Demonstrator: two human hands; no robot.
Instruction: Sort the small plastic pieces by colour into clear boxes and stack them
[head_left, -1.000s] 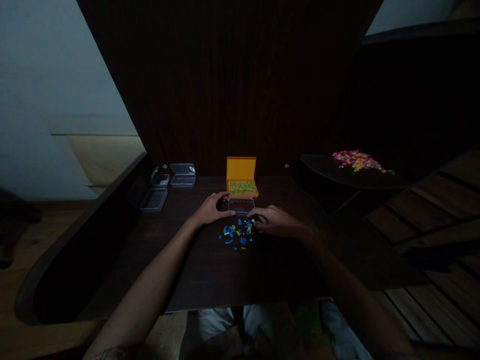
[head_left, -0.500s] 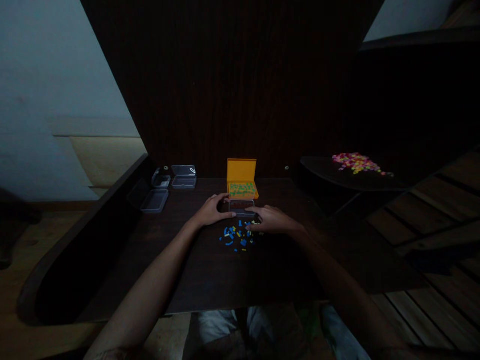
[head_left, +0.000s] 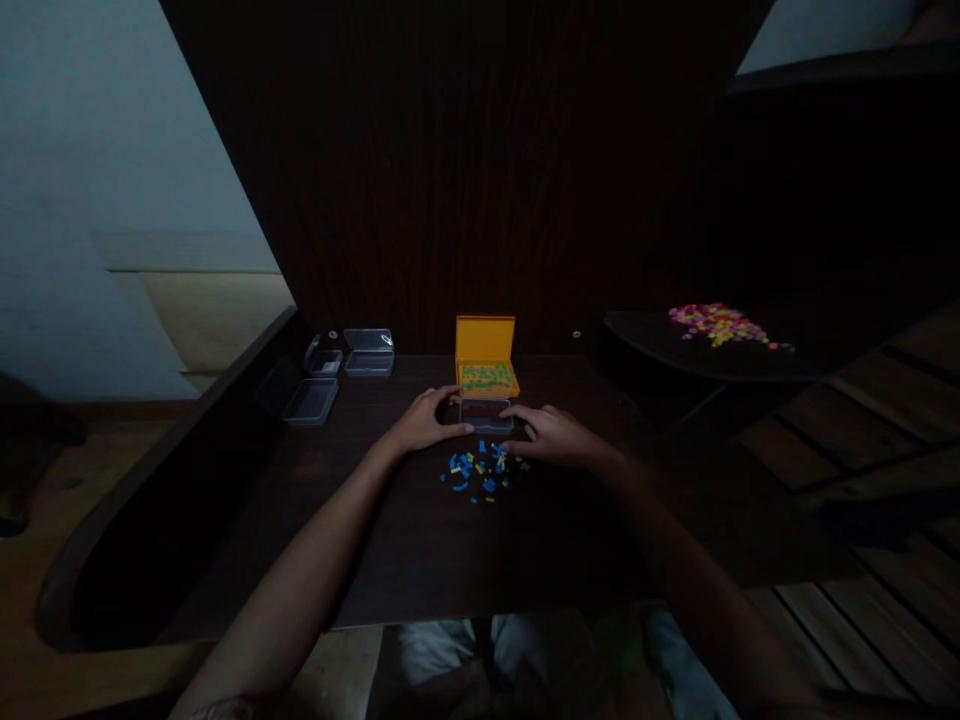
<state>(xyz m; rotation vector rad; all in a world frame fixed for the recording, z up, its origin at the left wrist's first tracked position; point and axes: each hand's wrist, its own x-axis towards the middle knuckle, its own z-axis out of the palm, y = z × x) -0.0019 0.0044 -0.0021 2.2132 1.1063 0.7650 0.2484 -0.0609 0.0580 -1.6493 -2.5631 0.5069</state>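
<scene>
A small clear plastic box (head_left: 485,413) sits on the dark wooden table (head_left: 420,540), just in front of an open orange box (head_left: 486,362) filled with green and yellow pieces. My left hand (head_left: 424,420) curls around the clear box's left end. My right hand (head_left: 551,435) reaches toward its right edge, with the fingertips over the rim and pinched together; what they hold is too small to make out. A scatter of blue and yellow small pieces (head_left: 480,470) lies on the table just below both hands.
Several empty clear containers (head_left: 309,400) and lids (head_left: 368,351) stand at the table's back left. A side surface at the right carries a heap of pink and yellow pieces (head_left: 716,323). A dark panel rises behind the table.
My right hand has lifted from the scattered pieces and moved up to the clear box's right edge. My left hand has stayed on the box.
</scene>
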